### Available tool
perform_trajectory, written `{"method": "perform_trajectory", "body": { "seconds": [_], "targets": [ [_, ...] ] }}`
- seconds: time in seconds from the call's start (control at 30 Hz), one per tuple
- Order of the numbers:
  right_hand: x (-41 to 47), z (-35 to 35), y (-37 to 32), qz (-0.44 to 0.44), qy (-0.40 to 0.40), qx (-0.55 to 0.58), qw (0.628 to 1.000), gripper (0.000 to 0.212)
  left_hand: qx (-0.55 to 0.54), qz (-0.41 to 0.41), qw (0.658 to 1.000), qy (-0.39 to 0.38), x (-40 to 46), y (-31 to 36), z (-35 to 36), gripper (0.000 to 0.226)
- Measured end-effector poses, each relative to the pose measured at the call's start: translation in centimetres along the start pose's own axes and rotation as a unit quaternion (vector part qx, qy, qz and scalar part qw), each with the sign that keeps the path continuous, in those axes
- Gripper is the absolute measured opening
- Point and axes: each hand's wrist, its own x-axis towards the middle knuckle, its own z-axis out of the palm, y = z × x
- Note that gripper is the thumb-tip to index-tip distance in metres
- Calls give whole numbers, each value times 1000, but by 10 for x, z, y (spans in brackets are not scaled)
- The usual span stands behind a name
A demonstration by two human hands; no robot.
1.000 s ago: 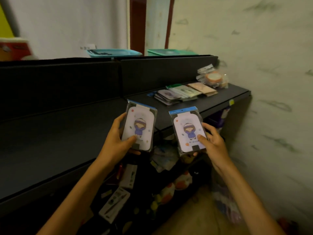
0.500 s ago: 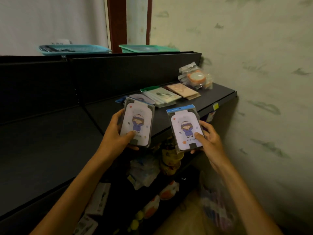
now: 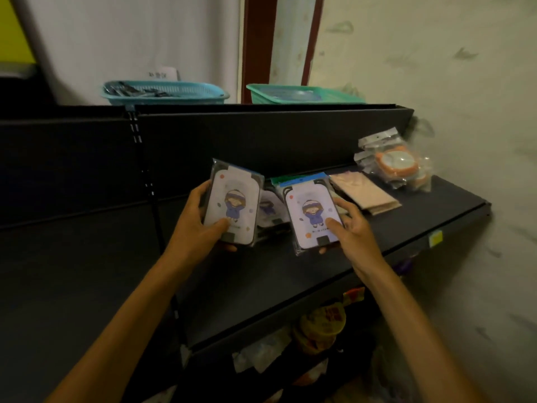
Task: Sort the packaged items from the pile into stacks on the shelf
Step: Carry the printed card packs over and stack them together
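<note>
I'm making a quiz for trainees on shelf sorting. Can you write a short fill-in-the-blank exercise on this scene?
1. Each hand holds a packaged item printed with a cartoon ____.
2. The left hand holds its package with the ____ pressed on the front.
3. The basket above the shelf's back panel, on the left, is ____.
4. The orange-rimmed items lie nearest the ____.

Missing words: girl; thumb; blue; wall

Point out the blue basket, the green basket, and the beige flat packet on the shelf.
blue basket point(image 3: 165, 93), head view, on its front wall.
green basket point(image 3: 302, 96), head view, on its front wall.
beige flat packet point(image 3: 364, 191), head view, on the middle of its top face.
</note>
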Motion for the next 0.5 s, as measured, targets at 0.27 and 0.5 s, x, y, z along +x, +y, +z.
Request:
{"method": "perform_trajectory", "body": {
  "seconds": [0.27, 0.5],
  "targets": [
    [63, 37, 0, -15, -113, -32, 993, 31, 6, -28, 995, 91, 13, -1, -6, 72],
    [91, 46, 4, -32, -189, -109, 975, 33, 26, -28, 986, 161, 12, 0, 10, 71]
  ]
}}
